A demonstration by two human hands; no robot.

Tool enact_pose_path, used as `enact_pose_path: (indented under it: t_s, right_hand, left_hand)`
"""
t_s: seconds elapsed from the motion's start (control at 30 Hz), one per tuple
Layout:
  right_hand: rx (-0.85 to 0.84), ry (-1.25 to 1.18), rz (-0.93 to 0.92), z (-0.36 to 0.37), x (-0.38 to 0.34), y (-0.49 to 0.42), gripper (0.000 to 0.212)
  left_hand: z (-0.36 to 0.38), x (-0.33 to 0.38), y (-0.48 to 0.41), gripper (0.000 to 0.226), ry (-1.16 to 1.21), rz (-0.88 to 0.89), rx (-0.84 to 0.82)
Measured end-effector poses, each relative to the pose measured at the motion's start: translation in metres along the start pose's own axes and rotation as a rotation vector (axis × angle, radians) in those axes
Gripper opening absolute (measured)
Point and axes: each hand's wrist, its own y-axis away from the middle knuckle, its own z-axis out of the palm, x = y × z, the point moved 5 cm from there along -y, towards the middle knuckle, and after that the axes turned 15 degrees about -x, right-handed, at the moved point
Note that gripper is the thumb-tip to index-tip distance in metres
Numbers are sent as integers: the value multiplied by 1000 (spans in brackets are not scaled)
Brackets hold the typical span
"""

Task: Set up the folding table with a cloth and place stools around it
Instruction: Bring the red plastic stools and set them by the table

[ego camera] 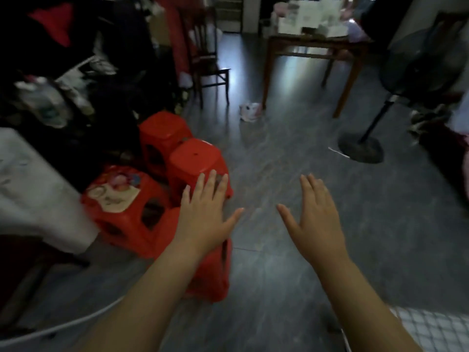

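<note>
Several red plastic stools stand clustered on the dark floor at left centre. One plain stool (194,161) is just beyond my left hand (206,214); another (162,130) stands behind it. A stool with a printed picture on its seat (116,196) is to the left, and a fourth stool (210,275) sits partly hidden under my left forearm. Both hands hover with fingers spread and straight, holding nothing. My right hand (314,219) is over bare floor to the right of the stools. A white cloth (33,189) covers a surface at the left edge.
A wooden table (314,47) loaded with white boxes stands at the back. A dark wooden chair (205,59) is left of it. A standing fan base (360,148) is at right. A small white bag (250,111) lies on the floor. Dark clutter fills the left side.
</note>
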Motion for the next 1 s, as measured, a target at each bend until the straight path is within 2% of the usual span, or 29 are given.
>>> enact_pose_path:
  t_s: [0.2,0.33,0.53,0.63,0.7,0.77,0.9,1.0]
  right_hand:
    - [-197,-3,-186,65,-51,-85,83]
    - [-301,-5,-250,101,-49,-138,84]
    - [-475,-19,-246,171,-27,-200,81]
    - [-602,-172,-106,220,-11,-216,79]
    - [-670,-366,90,266,5,-227,78]
    - [-729,-422,256,319,19,-233,79]
    - [-746,-487,444,425,36,-240,80]
    - [-726,-555,523,481,40,-246,62]
  left_hand:
    - [32,-88,-22,90,38,-297,-61]
    - [61,-114,-52,90,51,-426,-110]
    - [123,-138,-83,93,164,-595,-180]
    - [159,-154,-97,94,244,-658,-207]
    - [195,-178,-115,96,306,-705,-227]
    - [240,-205,-134,97,374,-734,-293]
    - [332,-264,-170,94,423,-740,-433]
    - [378,-301,-191,101,441,-702,-473]
